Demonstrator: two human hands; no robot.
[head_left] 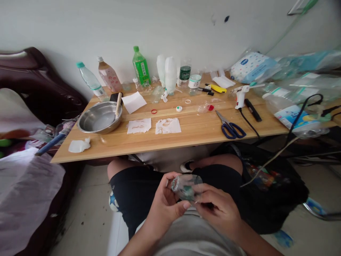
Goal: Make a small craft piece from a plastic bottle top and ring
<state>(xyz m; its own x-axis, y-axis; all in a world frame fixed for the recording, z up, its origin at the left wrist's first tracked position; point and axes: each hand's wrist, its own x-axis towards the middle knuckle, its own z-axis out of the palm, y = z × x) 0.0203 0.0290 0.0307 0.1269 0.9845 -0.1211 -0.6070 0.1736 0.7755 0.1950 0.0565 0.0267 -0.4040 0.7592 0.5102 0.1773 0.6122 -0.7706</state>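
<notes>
Over my lap, both hands hold a small clear plastic bottle piece with a green label. My left hand wraps its fingers round the left end, thumb pressed on the underside. My right hand pinches the right end from below. The piece lies roughly level between them, in front of my black shorts and below the front edge of the wooden table.
On the table: a steel bowl with a wooden stick, blue scissors, a white glue gun with a black cord, paper scraps, several plastic bottles, caps and rings. A dark headboard and bedding stand at left, a black bag at right.
</notes>
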